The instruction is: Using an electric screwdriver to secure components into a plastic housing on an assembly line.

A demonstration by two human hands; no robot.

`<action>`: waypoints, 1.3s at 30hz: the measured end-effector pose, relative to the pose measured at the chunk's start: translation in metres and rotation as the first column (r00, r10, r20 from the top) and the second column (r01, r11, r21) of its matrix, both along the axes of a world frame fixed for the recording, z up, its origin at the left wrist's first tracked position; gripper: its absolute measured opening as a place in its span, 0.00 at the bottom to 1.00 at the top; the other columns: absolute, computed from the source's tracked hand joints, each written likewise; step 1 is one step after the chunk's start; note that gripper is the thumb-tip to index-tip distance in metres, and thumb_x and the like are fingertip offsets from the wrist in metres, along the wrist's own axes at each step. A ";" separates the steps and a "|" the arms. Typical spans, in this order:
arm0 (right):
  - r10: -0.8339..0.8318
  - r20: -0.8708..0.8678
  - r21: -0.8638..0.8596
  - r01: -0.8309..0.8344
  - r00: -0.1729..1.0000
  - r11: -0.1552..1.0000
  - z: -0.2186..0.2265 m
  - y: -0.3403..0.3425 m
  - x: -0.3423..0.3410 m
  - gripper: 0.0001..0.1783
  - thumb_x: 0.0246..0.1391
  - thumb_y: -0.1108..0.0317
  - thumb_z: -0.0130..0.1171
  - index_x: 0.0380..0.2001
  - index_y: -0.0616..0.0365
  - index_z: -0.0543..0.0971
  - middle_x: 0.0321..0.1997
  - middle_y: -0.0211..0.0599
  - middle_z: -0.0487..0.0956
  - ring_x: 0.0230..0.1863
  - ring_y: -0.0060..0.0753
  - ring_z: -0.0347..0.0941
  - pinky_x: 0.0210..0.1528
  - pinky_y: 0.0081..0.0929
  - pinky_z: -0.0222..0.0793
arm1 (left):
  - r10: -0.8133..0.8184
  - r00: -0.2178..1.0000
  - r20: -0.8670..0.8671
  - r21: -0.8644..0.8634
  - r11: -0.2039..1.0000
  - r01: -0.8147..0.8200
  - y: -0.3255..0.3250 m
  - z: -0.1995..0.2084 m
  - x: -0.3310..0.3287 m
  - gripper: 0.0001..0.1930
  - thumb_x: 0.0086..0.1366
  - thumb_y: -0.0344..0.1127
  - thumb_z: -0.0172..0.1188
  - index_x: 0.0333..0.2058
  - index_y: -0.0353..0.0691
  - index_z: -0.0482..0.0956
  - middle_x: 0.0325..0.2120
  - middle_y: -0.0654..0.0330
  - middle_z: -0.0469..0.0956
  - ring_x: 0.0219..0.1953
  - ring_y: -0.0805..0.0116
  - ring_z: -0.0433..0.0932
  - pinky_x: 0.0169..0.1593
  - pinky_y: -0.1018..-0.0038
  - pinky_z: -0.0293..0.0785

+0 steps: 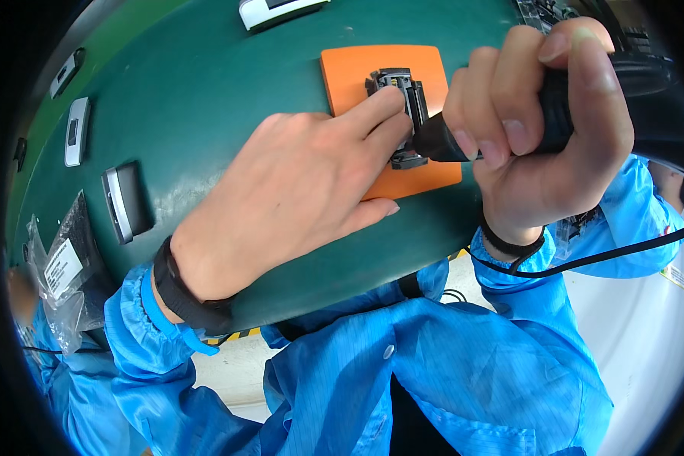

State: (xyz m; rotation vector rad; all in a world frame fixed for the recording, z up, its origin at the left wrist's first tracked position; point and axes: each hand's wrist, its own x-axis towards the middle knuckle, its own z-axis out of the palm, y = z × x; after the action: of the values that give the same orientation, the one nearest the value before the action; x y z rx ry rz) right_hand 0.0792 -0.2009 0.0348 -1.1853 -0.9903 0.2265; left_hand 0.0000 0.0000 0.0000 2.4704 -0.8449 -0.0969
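A small black plastic part [419, 105] with an open, slotted frame lies on an orange block [350, 67]. My left hand [277, 178] reaches over it with index and middle fingers pressed onto the part; the thumb rests by the block's near edge. In my right hand [551, 140] is a black electric screwdriver [657, 91], held nearly level with the fingers wrapped round its body. Its tapered nose points left at the part's right side. The very tip is hidden behind my left fingers.
The block sits on a green table [213, 91]. Several silver-and-black devices, including one [118, 205], stand to the left and back. A clear plastic bag [62, 277] with a white label lies at the left edge. A black cord [608, 260] runs from my right wrist band.
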 end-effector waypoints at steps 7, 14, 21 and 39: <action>-0.041 -0.041 0.001 0.041 0.998 0.999 -0.005 0.005 -0.012 0.18 0.75 0.57 0.29 0.43 0.54 0.68 0.20 0.27 0.65 0.16 0.21 0.59 0.19 0.25 0.61 | 0.009 1.000 0.013 -0.080 0.997 -0.007 -0.001 -0.003 -0.002 0.33 0.54 0.45 0.72 0.54 0.32 0.71 0.49 0.55 0.72 0.37 0.47 0.79 0.39 0.58 0.77; -0.047 0.145 -0.187 0.074 0.988 0.980 0.008 0.027 -0.034 0.10 0.76 0.59 0.35 0.43 0.51 0.64 0.19 0.27 0.66 0.16 0.20 0.58 0.20 0.23 0.59 | -0.001 1.000 0.000 -0.079 0.997 0.001 0.003 -0.007 -0.003 0.29 0.55 0.42 0.72 0.50 0.31 0.74 0.51 0.52 0.73 0.37 0.44 0.79 0.41 0.55 0.78; -0.147 -0.027 0.067 0.148 0.989 0.987 -0.008 0.012 -0.017 0.09 0.75 0.61 0.38 0.39 0.53 0.63 0.19 0.27 0.63 0.15 0.20 0.56 0.18 0.22 0.58 | -0.003 1.000 -0.021 -0.086 0.996 0.001 0.002 0.004 0.008 0.26 0.56 0.42 0.71 0.48 0.32 0.76 0.50 0.52 0.74 0.36 0.44 0.80 0.41 0.54 0.79; -0.514 -0.369 0.443 0.633 0.774 0.635 0.010 -0.077 -0.007 0.10 0.71 0.62 0.45 0.34 0.53 0.66 0.16 0.23 0.59 0.14 0.15 0.52 0.17 0.19 0.54 | 0.249 0.748 -0.615 -0.666 0.346 -0.661 0.024 0.103 -0.006 0.12 0.72 0.36 0.63 0.34 0.33 0.86 0.25 0.63 0.82 0.26 0.77 0.78 0.34 0.79 0.71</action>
State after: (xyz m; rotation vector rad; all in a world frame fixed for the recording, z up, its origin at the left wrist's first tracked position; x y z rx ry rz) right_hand 0.0718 -0.2781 0.0453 -0.8576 -0.3874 -0.4313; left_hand -0.0057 0.0243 0.1034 1.4878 0.1121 0.0238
